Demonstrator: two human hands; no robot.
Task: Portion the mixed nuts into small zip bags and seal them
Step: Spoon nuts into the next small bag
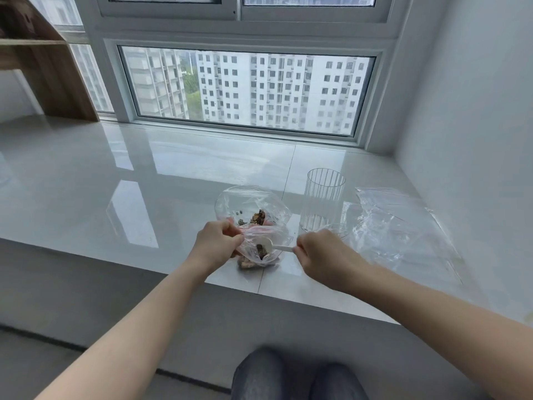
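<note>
Filling is in hand: just below the frame's centre, the left hand [217, 241] pinches open the mouth of a small clear plastic zip bag [261, 249], while the right hand [320, 252] holds a white plastic spoon [277, 248] tipped inside it. The mixed nuts [258, 217] sit just above, in a larger clear bag [248, 202] on the glossy white worktop [115, 183]. Next, I judge: withdraw the spoon, scoop again or seal (spare clear bags [403, 226] and a ribbed clear glass [323, 197] wait at right). No writing is legible.

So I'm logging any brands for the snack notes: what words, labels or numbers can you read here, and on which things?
None can be read.
Small zip bag: no print visible.
Larger bag of nuts: no label.
Ribbed glass: plain.
White spoon: no marking.
Spare bags: clear, no text.
Buildings outside the window: no signs legible.
</note>
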